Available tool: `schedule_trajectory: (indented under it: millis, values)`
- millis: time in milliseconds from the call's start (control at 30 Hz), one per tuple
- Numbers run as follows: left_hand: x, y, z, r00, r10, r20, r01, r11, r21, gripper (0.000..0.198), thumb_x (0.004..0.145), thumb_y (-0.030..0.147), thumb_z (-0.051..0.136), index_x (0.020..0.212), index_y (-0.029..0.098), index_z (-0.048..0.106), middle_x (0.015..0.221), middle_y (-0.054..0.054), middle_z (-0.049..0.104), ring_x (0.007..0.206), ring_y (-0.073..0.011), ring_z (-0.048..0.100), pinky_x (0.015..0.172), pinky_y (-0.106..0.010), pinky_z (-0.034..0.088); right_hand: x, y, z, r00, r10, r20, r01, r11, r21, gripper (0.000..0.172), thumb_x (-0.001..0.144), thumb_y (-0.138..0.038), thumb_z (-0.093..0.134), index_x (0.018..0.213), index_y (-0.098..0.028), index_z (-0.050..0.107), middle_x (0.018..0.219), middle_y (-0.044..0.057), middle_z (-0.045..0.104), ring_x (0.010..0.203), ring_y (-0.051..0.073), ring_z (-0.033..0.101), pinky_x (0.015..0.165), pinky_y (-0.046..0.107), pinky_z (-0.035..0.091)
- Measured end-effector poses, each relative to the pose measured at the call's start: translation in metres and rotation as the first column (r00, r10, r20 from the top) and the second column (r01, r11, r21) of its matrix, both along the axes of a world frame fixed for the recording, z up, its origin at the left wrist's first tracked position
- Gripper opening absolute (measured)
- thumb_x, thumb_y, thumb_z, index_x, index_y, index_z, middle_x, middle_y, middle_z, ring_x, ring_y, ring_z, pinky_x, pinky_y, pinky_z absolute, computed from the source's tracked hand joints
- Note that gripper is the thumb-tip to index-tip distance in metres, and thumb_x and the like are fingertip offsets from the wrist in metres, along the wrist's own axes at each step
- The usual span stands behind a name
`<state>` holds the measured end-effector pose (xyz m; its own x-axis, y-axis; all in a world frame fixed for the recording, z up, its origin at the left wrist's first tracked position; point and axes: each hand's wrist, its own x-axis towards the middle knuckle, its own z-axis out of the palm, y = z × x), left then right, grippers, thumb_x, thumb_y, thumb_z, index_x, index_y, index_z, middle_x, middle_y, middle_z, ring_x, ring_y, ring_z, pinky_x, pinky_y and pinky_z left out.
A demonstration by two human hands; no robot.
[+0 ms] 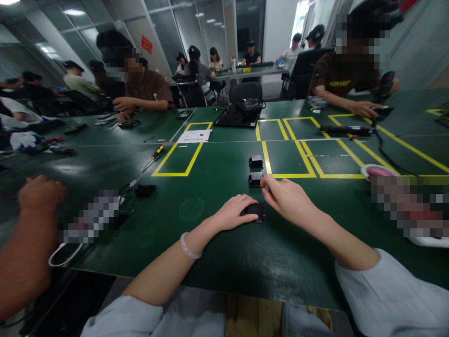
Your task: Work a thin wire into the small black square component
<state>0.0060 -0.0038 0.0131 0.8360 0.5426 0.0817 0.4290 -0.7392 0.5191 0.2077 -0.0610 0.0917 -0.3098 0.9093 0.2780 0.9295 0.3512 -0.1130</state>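
On the green table (217,248), my left hand (236,213) has its thumb and fingers around the left side of a small black part (255,212). My right hand (286,196) is just to the right and above that part, its thumb and index finger pinched together; whatever is between them is too small to make out. The right fingertips are beside a second black part (256,179), which stands behind the first. Farther back in the same line is a third similar black part (256,161).
Yellow tape rectangles (293,176) mark the table ahead. A screwdriver (157,151) and a white paper (194,136) lie left of centre. A black tray (224,117) stands at the back. Another person's arm (26,238) rests at the left; people work across the table.
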Motion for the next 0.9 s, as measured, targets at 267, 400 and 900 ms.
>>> schedule_trajectory:
  millis: [267,400,900]
  values:
    - [0.0004,0.0007,-0.0005,1.0,-0.004,-0.003,0.004,1.0,0.003,0.046,0.095,0.055,0.047,0.128,0.024,0.053,0.123,-0.008,0.059,0.11,-0.0243,0.054,0.098,-0.039,0.04,0.0,-0.0004,-0.0011,1.0,0.021,-0.023,-0.021,1.0,-0.003,0.019,0.098,-0.032,0.039,0.1,-0.018,0.051,0.075,0.004,0.067,0.069,0.019,0.063,0.061,0.027,0.034]
    - [-0.0001,0.0004,-0.0003,1.0,-0.005,-0.003,0.005,1.0,0.01,0.044,0.095,0.054,0.047,0.126,0.024,0.054,0.122,-0.008,0.059,0.11,-0.0238,0.054,0.097,-0.038,0.041,0.0006,0.0007,-0.003,1.0,-0.004,0.009,0.005,1.0,-0.008,0.018,0.098,-0.029,0.038,0.102,-0.019,0.051,0.078,0.004,0.069,0.069,0.019,0.063,0.06,0.027,0.033]
    - [0.0006,-0.0001,-0.0007,1.0,-0.003,-0.008,0.003,1.0,0.015,0.045,0.095,0.055,0.047,0.127,0.024,0.054,0.122,-0.008,0.059,0.108,-0.0237,0.053,0.096,-0.038,0.041,-0.0003,0.0001,0.0008,0.999,-0.009,0.034,0.01,1.0,-0.03,0.018,0.098,-0.029,0.04,0.103,-0.018,0.052,0.076,0.003,0.068,0.069,0.02,0.064,0.061,0.027,0.033]
